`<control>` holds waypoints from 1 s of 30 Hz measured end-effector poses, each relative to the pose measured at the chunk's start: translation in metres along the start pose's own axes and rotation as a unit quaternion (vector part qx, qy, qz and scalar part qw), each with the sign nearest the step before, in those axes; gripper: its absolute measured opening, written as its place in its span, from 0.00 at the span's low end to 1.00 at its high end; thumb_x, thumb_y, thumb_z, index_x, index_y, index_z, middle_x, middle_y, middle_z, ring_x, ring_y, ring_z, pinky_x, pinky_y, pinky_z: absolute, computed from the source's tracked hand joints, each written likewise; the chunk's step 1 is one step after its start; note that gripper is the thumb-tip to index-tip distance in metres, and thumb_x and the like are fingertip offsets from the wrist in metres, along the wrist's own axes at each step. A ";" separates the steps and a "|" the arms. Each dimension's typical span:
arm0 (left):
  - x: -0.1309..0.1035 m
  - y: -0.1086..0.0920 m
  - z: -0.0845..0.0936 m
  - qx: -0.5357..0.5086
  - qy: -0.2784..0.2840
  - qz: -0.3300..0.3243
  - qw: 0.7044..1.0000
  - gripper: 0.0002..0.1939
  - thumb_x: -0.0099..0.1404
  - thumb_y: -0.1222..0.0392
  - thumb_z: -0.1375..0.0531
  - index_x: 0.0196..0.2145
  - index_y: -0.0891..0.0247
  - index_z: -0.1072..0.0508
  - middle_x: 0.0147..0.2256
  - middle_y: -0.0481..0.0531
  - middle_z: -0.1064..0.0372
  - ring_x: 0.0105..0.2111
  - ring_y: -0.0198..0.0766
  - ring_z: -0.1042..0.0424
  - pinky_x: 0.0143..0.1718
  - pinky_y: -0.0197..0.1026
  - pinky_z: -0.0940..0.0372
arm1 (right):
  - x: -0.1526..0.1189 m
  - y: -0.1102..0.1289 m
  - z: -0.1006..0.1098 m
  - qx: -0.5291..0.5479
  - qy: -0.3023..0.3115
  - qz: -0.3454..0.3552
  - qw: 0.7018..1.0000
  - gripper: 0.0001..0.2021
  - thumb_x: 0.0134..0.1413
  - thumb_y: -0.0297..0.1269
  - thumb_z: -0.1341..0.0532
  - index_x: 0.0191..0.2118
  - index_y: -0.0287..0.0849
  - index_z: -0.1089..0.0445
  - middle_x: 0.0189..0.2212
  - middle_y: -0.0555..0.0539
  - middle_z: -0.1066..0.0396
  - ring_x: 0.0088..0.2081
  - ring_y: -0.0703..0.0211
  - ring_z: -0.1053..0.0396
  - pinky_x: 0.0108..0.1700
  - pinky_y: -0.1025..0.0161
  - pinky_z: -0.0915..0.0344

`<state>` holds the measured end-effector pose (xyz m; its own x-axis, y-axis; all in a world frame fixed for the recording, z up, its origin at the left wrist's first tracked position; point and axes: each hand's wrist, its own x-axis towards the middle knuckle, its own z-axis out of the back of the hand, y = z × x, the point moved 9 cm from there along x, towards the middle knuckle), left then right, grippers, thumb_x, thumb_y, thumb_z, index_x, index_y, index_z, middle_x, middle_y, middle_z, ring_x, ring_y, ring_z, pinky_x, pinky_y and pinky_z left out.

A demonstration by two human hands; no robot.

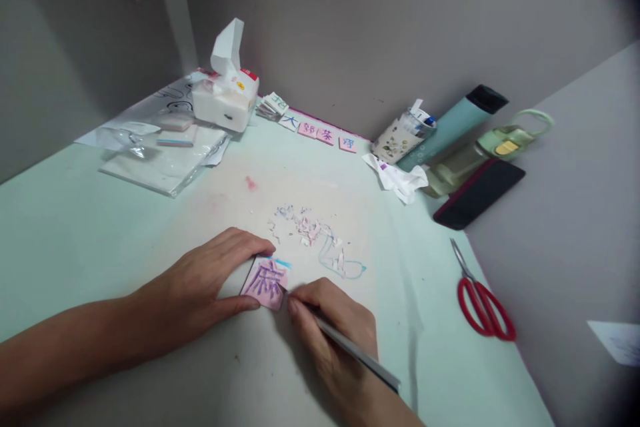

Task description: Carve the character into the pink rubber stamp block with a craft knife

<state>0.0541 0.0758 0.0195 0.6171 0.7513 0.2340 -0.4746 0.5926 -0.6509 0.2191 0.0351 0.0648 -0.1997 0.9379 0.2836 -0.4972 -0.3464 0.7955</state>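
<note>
A small pink square block (265,285) lies flat on the work surface, with a purple character drawn on its top and a blue streak near its upper edge. My left hand (215,280) grips it by the sides, thumb at the lower edge and fingers at the upper. In my right hand (340,333) is a slim grey craft knife (357,355), held like a pen, its dark tip touching the block's right part. Pink and white shavings (310,227) are scattered just beyond the block, beside a light blue outline on the surface.
Along the back stand a tissue pack (225,103), a row of lettered squares (325,136) and a floral cup (397,137). To the right are a teal bottle (450,123), a green bottle (463,163), a phone (480,193) and red-handled scissors (483,307). Plastic packets (165,160) lie left.
</note>
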 end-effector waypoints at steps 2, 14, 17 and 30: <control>0.000 0.000 0.000 -0.001 -0.003 -0.001 1.000 0.24 0.74 0.49 0.37 0.63 0.54 0.35 0.57 0.53 0.27 0.58 0.50 0.28 0.59 0.47 0.31 | 0.000 0.000 0.000 0.000 -0.002 0.004 1.000 0.08 0.67 0.30 0.38 0.36 0.43 0.22 0.28 0.50 0.23 0.27 0.63 0.26 0.31 0.70 0.30; -0.001 0.000 -0.001 -0.006 -0.002 0.001 1.000 0.24 0.75 0.47 0.38 0.63 0.53 0.38 0.57 0.53 0.28 0.59 0.49 0.29 0.60 0.47 0.33 | -0.001 -0.001 -0.005 -0.007 0.018 -0.015 1.000 0.11 0.69 0.31 0.41 0.33 0.43 0.28 0.26 0.51 0.27 0.25 0.65 0.30 0.29 0.69 0.36; 0.000 0.003 -0.002 -0.007 0.010 0.008 1.000 0.26 0.74 0.48 0.36 0.64 0.52 0.39 0.58 0.53 0.28 0.59 0.49 0.29 0.60 0.47 0.33 | -0.003 -0.004 -0.006 -0.014 0.017 -0.025 0.999 0.11 0.70 0.32 0.41 0.33 0.43 0.30 0.25 0.52 0.29 0.25 0.67 0.32 0.28 0.69 0.38; 0.000 0.009 -0.005 -0.013 0.017 0.033 0.999 0.27 0.71 0.51 0.34 0.63 0.51 0.37 0.58 0.52 0.28 0.59 0.50 0.28 0.61 0.48 0.32 | -0.003 0.000 -0.007 -0.032 0.007 0.008 0.999 0.11 0.71 0.31 0.42 0.33 0.43 0.31 0.24 0.54 0.32 0.23 0.68 0.36 0.27 0.69 0.43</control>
<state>0.0527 0.0797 0.0103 0.6060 0.7778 0.1664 -0.4978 0.5341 -0.6833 0.2142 0.0317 0.0601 -0.2200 0.9319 0.2885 -0.5459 -0.3627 0.7552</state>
